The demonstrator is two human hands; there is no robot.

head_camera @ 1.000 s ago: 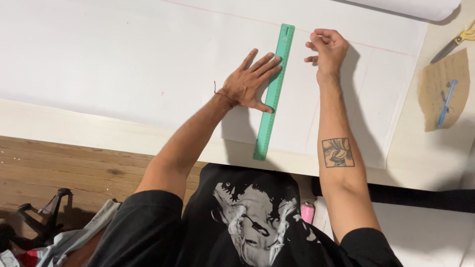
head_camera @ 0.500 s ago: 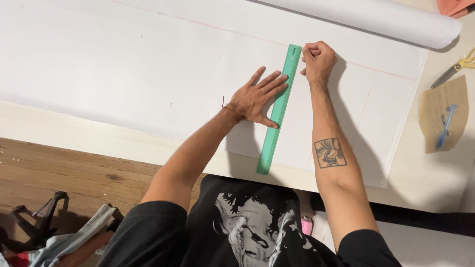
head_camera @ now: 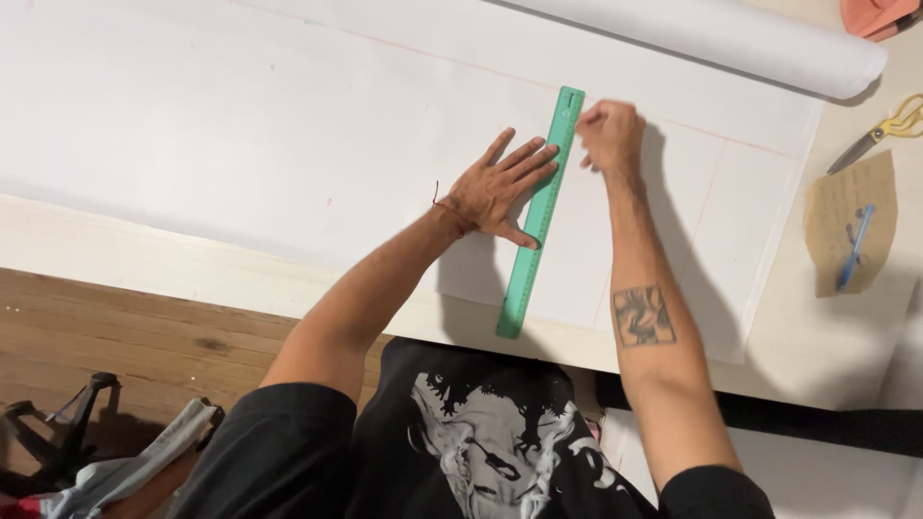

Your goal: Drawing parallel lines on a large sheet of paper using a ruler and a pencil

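Here the green ruler (head_camera: 539, 211) lies slantwise on the white paper sheet (head_camera: 240, 125) spread over the desk (head_camera: 817, 356), its far tip near a faint pink line. The left hand (head_camera: 500, 187) lies flat, fingers spread, pressing the ruler's left edge. The right hand (head_camera: 608, 135) is curled into a loose fist just right of the ruler's far end; what it grips I cannot tell. Beyond the ruler lies a paper roll (head_camera: 711, 38); well to its right, yellow-handled scissors (head_camera: 880, 133) and a blue pen (head_camera: 854, 248) on a brown scrap (head_camera: 851, 202).
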